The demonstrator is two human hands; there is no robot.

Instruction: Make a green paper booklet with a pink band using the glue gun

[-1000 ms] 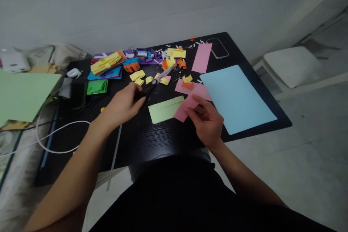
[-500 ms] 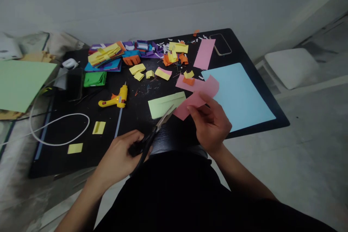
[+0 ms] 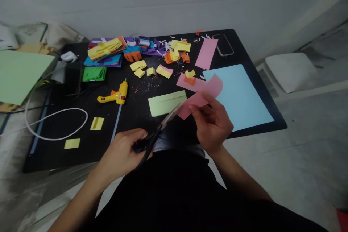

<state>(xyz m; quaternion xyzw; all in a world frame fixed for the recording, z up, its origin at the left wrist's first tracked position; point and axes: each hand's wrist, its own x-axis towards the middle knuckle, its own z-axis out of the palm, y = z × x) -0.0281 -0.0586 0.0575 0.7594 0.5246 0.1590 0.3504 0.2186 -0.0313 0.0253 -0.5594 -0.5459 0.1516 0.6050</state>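
Note:
My left hand (image 3: 126,152) is closed around the black handles of a pair of scissors (image 3: 159,129). The blades point up and to the right, their tips at the left end of a pink paper strip (image 3: 196,100). Between thumb and fingers, my right hand (image 3: 213,125) pinches that strip, whose far end curls upward. A light green paper piece (image 3: 165,104) lies on the table just behind the blades. Under and behind the held strip lies another pink piece (image 3: 185,82) with an orange scrap (image 3: 189,80) on it. A light blue sheet (image 3: 241,98) lies right of my right hand.
A yellow glue gun (image 3: 116,95) lies on the black table (image 3: 136,110), left of centre. Folded coloured paper (image 3: 106,50) and scraps (image 3: 174,56) crowd the back edge. A white cable (image 3: 57,137) loops at left. A phone (image 3: 223,45) lies back right, near a white stool (image 3: 289,70).
The scissors have moved up and right, so their tips now meet the pink strip's edge. My right hand keeps its pinch. The whole view has shifted slightly.

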